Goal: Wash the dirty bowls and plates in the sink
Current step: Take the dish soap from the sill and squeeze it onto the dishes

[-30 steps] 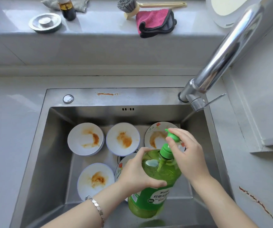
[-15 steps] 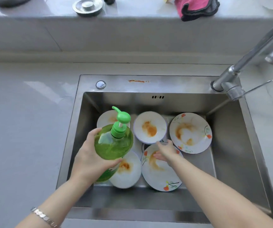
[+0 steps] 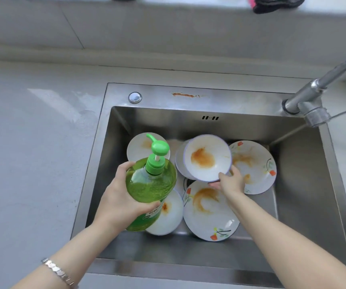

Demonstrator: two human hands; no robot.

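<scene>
Whereas half a second ago our right hand lay with its fingers on the near floral plate and the middle bowl sat flat in the sink, that hand now grips this bowl by its near rim, thumb on the inside edge. The bowl is raised and tipped toward us, and its orange stain faces up. A white curve shows just past the bowl's left edge; we cannot tell if it is another bowl or blur. Our left hand keeps its fingers wrapped around the green dish-soap pump bottle, upright over the sink's left part, much where it was, with its pump head pointing away from us.

Counting, we see three stained bowls. One is in our right hand, a second lies just beyond the left hand, and a third lies under the bottle, beside the left hand's fingertips. We see two floral plates. The near one lies below the right wrist, and the far one is just past the right hand's knuckles, partly behind it. We also count one bottle, one faucet well beyond the right hand, one pink cloth on the far ledge, and one silver bracelet on the left wrist.
</scene>
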